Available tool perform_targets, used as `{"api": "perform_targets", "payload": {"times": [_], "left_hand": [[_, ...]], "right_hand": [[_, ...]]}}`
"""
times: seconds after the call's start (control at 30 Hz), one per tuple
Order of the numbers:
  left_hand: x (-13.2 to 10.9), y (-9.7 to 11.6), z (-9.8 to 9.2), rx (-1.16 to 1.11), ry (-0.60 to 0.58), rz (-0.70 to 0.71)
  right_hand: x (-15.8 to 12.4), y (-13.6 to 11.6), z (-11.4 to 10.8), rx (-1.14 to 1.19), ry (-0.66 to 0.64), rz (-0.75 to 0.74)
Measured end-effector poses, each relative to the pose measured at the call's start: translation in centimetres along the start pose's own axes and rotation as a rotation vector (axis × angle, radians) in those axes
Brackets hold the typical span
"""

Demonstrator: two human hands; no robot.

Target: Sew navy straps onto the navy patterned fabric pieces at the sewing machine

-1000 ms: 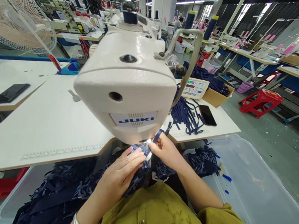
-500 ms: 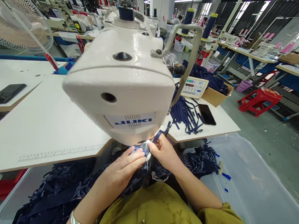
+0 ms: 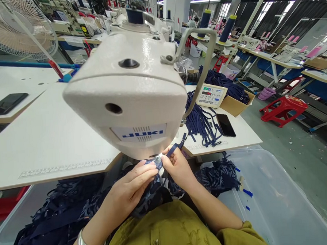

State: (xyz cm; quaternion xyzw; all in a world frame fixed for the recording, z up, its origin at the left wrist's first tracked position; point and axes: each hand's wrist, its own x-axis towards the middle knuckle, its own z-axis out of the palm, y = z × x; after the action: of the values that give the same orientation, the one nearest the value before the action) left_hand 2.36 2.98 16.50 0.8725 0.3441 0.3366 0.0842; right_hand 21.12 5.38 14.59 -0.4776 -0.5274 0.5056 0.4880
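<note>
Under the lit head of a white sewing machine (image 3: pixel 126 99), both my hands are close together. My left hand (image 3: pixel 136 182) is closed on a navy patterned fabric piece (image 3: pixel 156 162), its fingers lying along the cloth by the needle area. Just to the right, my right hand (image 3: pixel 178 167) pinches a narrow navy strap (image 3: pixel 172 149) between thumb and fingers, with the thumb at the fabric's edge. The strap's far end reaches up onto the table. The machine head hides the needle and presser foot. More of the patterned fabric hangs toward my lap.
Navy straps (image 3: pixel 200 120) lie beside a black phone (image 3: pixel 225 125) and a control panel (image 3: pixel 211 95). A cardboard box (image 3: pixel 235 105) holds more straps. Below the white table (image 3: pixel 51 132), dark garments (image 3: pixel 56 219) fill the left side; a clear plastic bin (image 3: pixel 277 197) stands at right.
The machine head appears slightly farther left and lower in view. My left fingers have drawn closer together on the fabric; my right hand keeps its pinch on the strap.
</note>
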Motion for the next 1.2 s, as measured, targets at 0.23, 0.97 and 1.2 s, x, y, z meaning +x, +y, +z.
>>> {"api": "perform_targets", "payload": {"times": [0.23,0.97,1.2], "left_hand": [[0.2,-0.4,0.2,0.012,-0.028,0.130],[1.3,3.0,0.2,0.428,0.042,0.005],[0.6,2.9,2.2,0.451,0.091,-0.095]], "right_hand": [[0.0,0.3,-0.1,-0.009,-0.005,-0.016],[4.7,-2.2,-0.8,-0.222,-0.151,-0.125],[5.8,-1.0,-0.7,-0.340,-0.128,-0.085]]}}
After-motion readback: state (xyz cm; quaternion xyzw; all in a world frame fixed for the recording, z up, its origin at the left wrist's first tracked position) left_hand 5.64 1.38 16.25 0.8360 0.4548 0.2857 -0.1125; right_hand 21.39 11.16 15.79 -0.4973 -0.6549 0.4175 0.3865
